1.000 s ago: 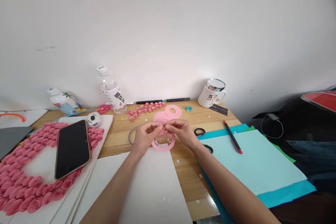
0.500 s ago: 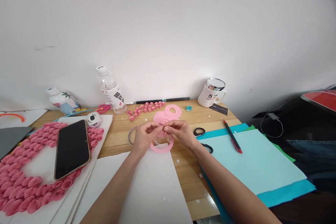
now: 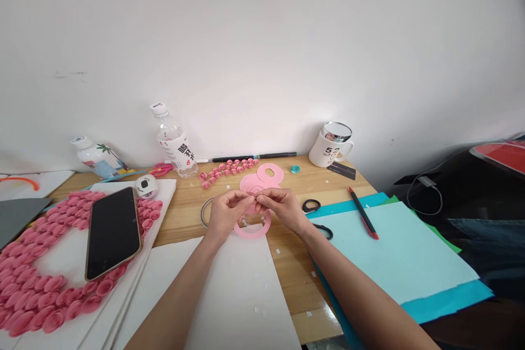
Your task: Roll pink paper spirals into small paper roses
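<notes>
My left hand (image 3: 227,213) and my right hand (image 3: 279,206) meet over the middle of the table, thumbs and fingertips pinched together. Between them is a pink paper strip, mostly hidden by the fingers. Just below, a curved pink paper band (image 3: 251,234) loops round under the hands; whether it joins the held strip I cannot tell. Behind my fingers lie flat pink paper rings (image 3: 270,174), overlapping each other. Farther back sit several small rolled pink paper flowers (image 3: 229,167), with one teal paper roll (image 3: 295,169) to their right.
On the left, a phone (image 3: 114,233) rests over a wreath of pink paper flowers (image 3: 53,284). A water bottle (image 3: 176,145) and a mug (image 3: 324,150) stand near the wall. Black-handled scissors (image 3: 311,205) and a pen (image 3: 363,213) lie right, by blue sheets (image 3: 394,257).
My fingers have shifted very slightly at the pinched paper, and the pink band below has moved a touch left. Everything else stays in place.
</notes>
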`<state>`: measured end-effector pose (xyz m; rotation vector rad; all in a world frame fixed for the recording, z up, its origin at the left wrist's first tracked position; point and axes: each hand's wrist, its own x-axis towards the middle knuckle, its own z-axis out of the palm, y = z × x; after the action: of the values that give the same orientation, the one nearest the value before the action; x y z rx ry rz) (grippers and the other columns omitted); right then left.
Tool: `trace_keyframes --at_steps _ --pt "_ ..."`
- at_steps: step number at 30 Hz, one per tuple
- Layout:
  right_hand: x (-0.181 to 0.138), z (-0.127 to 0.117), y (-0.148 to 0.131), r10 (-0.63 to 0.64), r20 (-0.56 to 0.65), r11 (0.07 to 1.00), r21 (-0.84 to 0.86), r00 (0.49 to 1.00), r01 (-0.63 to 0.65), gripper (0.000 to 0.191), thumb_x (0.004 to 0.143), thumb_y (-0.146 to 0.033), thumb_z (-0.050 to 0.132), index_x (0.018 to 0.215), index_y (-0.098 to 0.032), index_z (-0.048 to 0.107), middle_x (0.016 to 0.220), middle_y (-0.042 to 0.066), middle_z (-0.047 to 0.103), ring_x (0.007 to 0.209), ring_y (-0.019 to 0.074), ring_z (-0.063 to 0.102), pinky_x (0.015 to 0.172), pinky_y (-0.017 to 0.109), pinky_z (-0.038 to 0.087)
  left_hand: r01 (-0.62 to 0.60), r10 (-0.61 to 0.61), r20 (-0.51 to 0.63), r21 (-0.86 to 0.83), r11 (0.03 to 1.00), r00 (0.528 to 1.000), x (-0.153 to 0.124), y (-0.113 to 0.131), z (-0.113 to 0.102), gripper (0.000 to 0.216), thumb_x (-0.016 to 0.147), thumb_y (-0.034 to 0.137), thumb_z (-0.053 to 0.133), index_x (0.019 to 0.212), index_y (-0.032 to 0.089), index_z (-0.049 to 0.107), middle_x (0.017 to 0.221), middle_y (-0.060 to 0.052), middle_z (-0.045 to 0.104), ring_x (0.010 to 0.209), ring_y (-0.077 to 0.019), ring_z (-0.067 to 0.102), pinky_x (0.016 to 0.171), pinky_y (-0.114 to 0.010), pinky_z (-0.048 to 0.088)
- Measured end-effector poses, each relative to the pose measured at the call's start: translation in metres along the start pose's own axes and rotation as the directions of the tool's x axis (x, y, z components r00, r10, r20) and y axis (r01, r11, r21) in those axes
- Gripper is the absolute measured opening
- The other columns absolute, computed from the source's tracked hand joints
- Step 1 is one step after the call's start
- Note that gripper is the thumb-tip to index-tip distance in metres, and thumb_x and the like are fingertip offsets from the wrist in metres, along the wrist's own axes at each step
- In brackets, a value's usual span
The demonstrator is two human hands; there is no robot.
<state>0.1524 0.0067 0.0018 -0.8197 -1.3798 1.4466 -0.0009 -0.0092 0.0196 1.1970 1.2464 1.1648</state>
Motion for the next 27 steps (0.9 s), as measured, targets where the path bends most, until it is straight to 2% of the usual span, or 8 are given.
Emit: trace_keyframes --at_steps 17,22,27 --pt "0.0014 0.0002 0.0041 0.020 -0.078 1.000 -0.022 0.997 -0.022 0.021 0.069 -0.037 0.066 0.070 -0.017 0.069 0.059 0.001 0.064 0.053 0.0106 0.056 0.055 0.025 0.048 0.005 -0.005 0.006 0.010 1.000 1.000 0.0006 -0.0028 -0.0003 0.021 0.062 0.034 0.069 0.069 0.015 0.066 0.053 0.002 0.057 0.038 -0.0047 0.040 0.035 -0.017 0.031" --pt "0.0024 -0.0017 0.0056 0.019 -0.088 1.000 -0.008 0.996 -0.020 0.020 0.066 -0.036 0.069 0.070 -0.017 0.069 0.059 0.001 0.064 0.053 0.0110 0.057 0.056 0.026 0.048 0.018 -0.019 -0.002 -0.006 1.000 1.000 -0.0001 -0.0014 0.0007 0.021 0.061 0.035 0.069 0.064 0.015 0.065 0.048 0.002 0.053 0.036 -0.0045 0.038 0.033 -0.017 0.029" --pt "0.0041 -0.0075 0.0073 0.022 -0.089 0.997 0.070 0.996 -0.016 0.025 0.065 -0.036 0.070 0.084 -0.020 0.069 0.075 0.002 0.070 0.064 0.0126 0.061 0.064 0.029 0.051 0.033 -0.033 -0.015 -0.031 0.999 0.999 0.0015 -0.0023 -0.0005 0.025 0.060 0.038 0.070 0.068 0.015 0.066 0.047 0.004 0.051 0.035 -0.0037 0.036 0.034 -0.017 0.029"
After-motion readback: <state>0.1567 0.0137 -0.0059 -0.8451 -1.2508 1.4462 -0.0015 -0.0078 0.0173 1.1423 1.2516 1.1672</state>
